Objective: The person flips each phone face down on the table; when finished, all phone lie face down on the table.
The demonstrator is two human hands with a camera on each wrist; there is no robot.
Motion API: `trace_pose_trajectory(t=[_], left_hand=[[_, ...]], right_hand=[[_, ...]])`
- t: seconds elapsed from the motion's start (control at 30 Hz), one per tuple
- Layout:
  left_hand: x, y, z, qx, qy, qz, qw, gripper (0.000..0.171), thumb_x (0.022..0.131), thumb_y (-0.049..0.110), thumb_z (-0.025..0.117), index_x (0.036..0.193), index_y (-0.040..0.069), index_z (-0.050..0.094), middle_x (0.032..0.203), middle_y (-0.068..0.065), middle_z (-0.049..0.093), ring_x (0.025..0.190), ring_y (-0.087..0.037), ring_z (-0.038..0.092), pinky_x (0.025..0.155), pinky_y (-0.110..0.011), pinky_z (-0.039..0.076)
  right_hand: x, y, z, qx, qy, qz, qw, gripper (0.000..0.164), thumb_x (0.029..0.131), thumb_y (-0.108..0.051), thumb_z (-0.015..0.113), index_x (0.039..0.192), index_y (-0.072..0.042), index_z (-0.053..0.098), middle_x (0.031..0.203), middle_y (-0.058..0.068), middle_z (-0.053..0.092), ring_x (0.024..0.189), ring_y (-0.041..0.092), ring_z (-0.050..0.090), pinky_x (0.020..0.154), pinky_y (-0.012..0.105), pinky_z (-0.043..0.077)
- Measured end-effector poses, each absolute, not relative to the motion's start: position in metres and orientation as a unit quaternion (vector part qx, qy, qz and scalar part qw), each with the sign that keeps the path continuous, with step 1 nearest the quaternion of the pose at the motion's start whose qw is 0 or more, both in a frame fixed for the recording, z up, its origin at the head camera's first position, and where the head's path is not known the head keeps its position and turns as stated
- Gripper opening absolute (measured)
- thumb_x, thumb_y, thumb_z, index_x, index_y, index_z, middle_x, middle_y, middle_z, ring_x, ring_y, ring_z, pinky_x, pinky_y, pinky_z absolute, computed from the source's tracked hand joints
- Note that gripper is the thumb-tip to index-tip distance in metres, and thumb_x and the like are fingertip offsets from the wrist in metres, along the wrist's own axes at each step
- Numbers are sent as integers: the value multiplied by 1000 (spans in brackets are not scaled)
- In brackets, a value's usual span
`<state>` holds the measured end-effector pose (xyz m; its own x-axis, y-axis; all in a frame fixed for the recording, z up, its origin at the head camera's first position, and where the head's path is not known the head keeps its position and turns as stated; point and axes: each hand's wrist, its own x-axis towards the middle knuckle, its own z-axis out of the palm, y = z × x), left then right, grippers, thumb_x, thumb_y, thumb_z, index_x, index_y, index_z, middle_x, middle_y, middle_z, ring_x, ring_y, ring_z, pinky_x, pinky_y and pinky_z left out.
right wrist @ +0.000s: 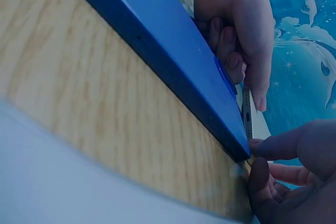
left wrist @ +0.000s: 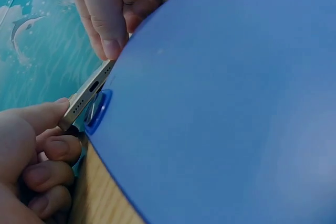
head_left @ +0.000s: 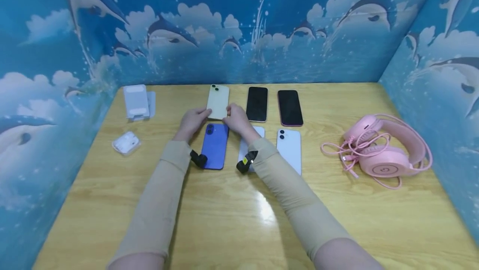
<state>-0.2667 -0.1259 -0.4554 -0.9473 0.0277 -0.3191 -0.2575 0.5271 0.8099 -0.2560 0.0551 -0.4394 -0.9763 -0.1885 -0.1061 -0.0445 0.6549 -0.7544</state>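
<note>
A pale yellow-green phone [head_left: 218, 100] lies back side up at the rear of the table, its camera lenses at the far end. My left hand [head_left: 193, 122] pinches its near left corner, the thumb above and the other fingers curled below in the left wrist view. At the near right corner, my right hand [head_left: 238, 119] grips the phone between thumb and fingertips. The phone's port edge [left wrist: 93, 86] faces the left wrist camera and looks slightly raised. Just in front lies a blue-purple phone [head_left: 215, 147], back up, between my wrists.
Two phones with dark screens up, one [head_left: 257, 104] beside the other [head_left: 290, 108], lie right of the hands. A white phone [head_left: 289, 149] and a pale phone [head_left: 243, 147], partly under my right arm, lie nearer. Pink headphones [head_left: 387, 160], a white stand [head_left: 136, 101] and a small white case [head_left: 126, 142] flank them.
</note>
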Motion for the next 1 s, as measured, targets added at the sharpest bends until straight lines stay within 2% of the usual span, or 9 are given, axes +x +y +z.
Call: trace_pose_trajectory(t=[0.2, 0.47, 0.57, 0.87, 0.93, 1.0], left_hand=[[-265, -131, -453, -64, 869, 471, 138, 57, 92, 46, 56, 141, 17, 48, 130, -6, 57, 118, -19, 50, 105, -39, 35], [-265, -129, -455, -26, 898, 424, 115, 55, 92, 40, 58, 141, 17, 45, 145, -1, 44, 135, -23, 36, 110, -40, 27], [-266, -126, -456, -8, 904, 413, 105, 53, 93, 37, 58, 140, 17, 46, 144, -1, 44, 135, -24, 36, 110, -40, 26], [-264, -127, -454, -38, 885, 448, 119, 53, 92, 35, 59, 141, 20, 46, 146, -1, 42, 137, -23, 33, 110, -42, 26], [-264, -126, -453, -47, 878, 462, 115, 53, 91, 32, 59, 141, 20, 47, 145, -3, 44, 135, -23, 35, 109, -41, 28], [-262, -123, -453, -61, 865, 486, 109, 53, 90, 29, 60, 141, 19, 48, 139, -8, 49, 125, -24, 45, 103, -40, 35]], right_hand=[[-256, 49, -437, -63, 906, -407, 94, 43, 87, -9, 65, 125, 5, 51, 104, 12, 56, 94, 24, 51, 84, 35, 44], [-257, 50, -438, -64, 919, -379, 82, 45, 87, -8, 64, 128, 4, 51, 110, 14, 55, 100, 25, 51, 87, 35, 44], [-257, 52, -437, -59, 924, -372, 72, 45, 86, -8, 64, 127, 4, 52, 110, 14, 55, 102, 26, 50, 88, 36, 43], [-254, 54, -436, -76, 920, -375, 83, 48, 87, -7, 62, 132, 4, 50, 118, 16, 56, 109, 26, 51, 93, 36, 43], [-252, 58, -433, -84, 915, -384, 87, 48, 88, -7, 62, 133, 3, 49, 119, 17, 57, 111, 27, 52, 94, 36, 43], [-246, 65, -430, -86, 911, -395, 85, 47, 89, -9, 62, 133, 1, 50, 119, 16, 58, 110, 27, 54, 93, 37, 44]])
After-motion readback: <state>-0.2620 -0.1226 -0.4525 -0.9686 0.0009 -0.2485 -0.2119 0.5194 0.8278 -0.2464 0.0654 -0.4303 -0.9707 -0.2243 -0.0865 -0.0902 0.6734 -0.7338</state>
